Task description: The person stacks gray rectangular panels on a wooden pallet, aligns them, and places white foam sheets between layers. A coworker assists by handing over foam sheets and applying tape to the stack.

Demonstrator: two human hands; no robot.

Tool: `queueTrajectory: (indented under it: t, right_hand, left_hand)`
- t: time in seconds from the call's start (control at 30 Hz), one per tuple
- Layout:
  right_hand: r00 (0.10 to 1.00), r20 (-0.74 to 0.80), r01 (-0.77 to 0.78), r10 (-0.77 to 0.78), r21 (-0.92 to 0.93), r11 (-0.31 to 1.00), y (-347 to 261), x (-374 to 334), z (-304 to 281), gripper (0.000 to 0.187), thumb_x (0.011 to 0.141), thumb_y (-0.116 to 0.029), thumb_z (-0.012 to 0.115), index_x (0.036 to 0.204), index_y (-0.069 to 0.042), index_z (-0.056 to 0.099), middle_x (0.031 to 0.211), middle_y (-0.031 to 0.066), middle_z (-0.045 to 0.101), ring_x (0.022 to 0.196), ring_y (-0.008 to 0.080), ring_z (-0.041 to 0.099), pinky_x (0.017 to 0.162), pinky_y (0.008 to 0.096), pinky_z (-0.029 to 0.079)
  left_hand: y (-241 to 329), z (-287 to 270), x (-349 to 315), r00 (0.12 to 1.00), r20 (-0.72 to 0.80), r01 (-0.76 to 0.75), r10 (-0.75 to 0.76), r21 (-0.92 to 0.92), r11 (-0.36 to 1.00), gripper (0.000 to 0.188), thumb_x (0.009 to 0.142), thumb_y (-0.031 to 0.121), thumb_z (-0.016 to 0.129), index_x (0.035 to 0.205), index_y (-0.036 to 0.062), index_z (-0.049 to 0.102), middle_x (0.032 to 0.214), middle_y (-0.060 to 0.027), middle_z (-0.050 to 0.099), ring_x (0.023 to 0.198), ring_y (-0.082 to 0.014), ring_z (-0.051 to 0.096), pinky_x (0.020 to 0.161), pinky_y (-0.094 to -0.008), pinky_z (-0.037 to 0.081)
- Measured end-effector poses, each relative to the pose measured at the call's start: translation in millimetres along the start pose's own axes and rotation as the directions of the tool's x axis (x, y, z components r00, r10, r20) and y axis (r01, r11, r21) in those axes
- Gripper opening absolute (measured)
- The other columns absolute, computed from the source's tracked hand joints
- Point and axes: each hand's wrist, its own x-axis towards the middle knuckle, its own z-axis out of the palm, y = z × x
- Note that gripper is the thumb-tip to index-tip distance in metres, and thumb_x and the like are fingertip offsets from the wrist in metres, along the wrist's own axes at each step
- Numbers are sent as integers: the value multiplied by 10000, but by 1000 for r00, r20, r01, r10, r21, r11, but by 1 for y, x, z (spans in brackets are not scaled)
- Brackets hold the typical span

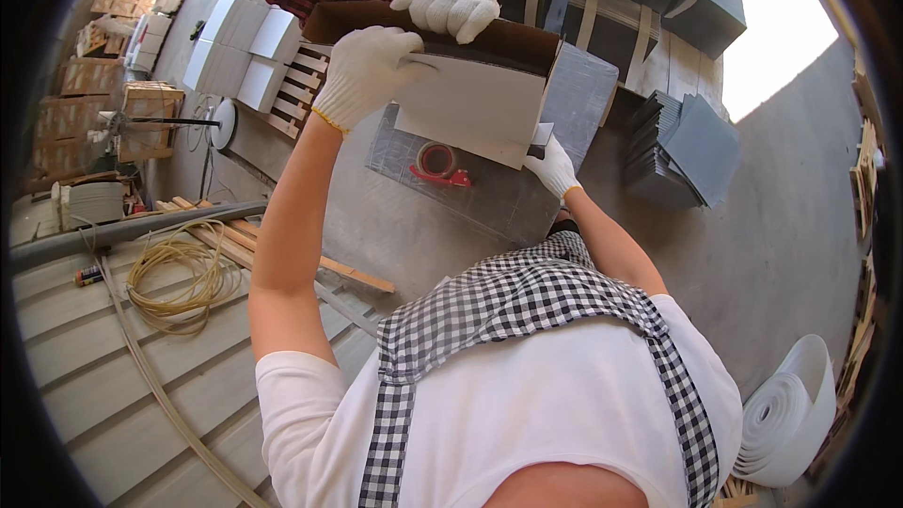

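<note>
A cardboard box (475,108), white outside and brown inside, stands on a grey-topped table (470,212). My left hand (362,75), in a white knit glove, grips its left end, fingers bent over the edge and slightly blurred. At the near right corner my right hand (555,169), gloved the same way, pinches the cardboard beside a small white flap (542,134). A co-worker's gloved hand (451,7) rests on the box's far brown edge. On the table in front of the box lies a red tape dispenser (451,179) with a roll of tape (420,159).
Grey flat sheets (696,150) are stacked on the floor to the right. Strapped grey bundles (611,23) stand beyond the table. At left are white boxes (235,38) on a pallet, a coiled hose (179,273) and wooden planks (348,271). A white foam roll (781,414) stands lower right.
</note>
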Motion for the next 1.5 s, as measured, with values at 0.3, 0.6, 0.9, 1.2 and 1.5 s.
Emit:
queueTrajectory:
  t: [0.3,0.6,0.9,1.2,1.5]
  right_hand:
    - [996,-93,-1,14,136,991,-24,-11,-25,624,907,-317,612,1427,-28,422,1328,225,573,1241,338,553,1036,402,425]
    - [990,-45,128,-137,708,694,-155,-2,-71,549,954,-252,614,1420,-16,447,1318,86,545,1221,163,493,1042,305,373]
    - [983,-94,181,-158,639,747,-172,11,-63,517,903,-52,589,1407,-88,481,1340,67,529,1256,168,475,1058,292,374]
    - [936,-22,274,-350,668,692,-146,-3,-77,336,918,-176,523,1163,-23,697,1544,128,385,1356,242,422,1116,345,314]
    - [925,86,266,-370,551,791,-139,5,-82,783,996,-652,347,1495,-49,356,1503,106,408,1388,234,386,1148,412,280]
  left_hand:
    - [-4,46,-25,995,-99,4,-2,20,1000,278,724,381,737,771,118,659,753,-43,624,783,-258,620,714,-405,469]
    - [-5,51,-34,980,-199,-10,11,8,1000,269,691,339,775,781,123,644,759,-44,604,790,-268,598,738,-414,448]
    - [8,63,-37,913,-405,50,-54,-20,999,383,644,285,817,930,107,634,871,-67,608,887,-300,581,843,-433,448]
    - [20,87,-44,777,-627,73,-54,5,997,553,634,227,823,1094,110,539,1131,-79,540,1146,-304,503,1036,-517,376]
    - [13,71,-20,883,-468,-6,-36,-90,996,456,736,235,751,1129,95,565,1203,-90,565,1200,-337,476,1038,-481,375]
